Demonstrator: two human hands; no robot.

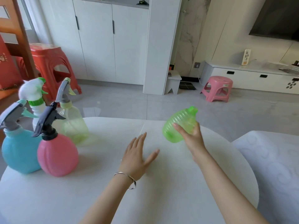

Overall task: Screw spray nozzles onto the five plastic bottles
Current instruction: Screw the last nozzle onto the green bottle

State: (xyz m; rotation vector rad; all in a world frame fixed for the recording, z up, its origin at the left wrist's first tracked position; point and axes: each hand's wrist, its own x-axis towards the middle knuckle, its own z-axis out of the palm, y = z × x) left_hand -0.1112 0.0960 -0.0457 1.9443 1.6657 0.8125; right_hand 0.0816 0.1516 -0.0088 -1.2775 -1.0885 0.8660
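My right hand (191, 136) grips a ribbed green bottle (177, 125), tilted with its bare neck pointing up and right, no nozzle on it. My left hand (137, 156) lies flat and open on the white table (113, 191), holding nothing. At the table's left stand several bottles with spray nozzles fitted: a blue bottle (19, 151) with a grey nozzle, a pink bottle (57, 156) with a dark nozzle, a pale yellow-green bottle (73, 125) with a grey nozzle, and behind them a white bottle (38, 109) with a green-collared white nozzle.
A red stool (51, 62) and a wooden chair stand behind the bottles at left. A pink stool (217, 88) is on the floor at right. White cabinets line the back wall. A white cushioned seat (271, 159) adjoins the table's right.
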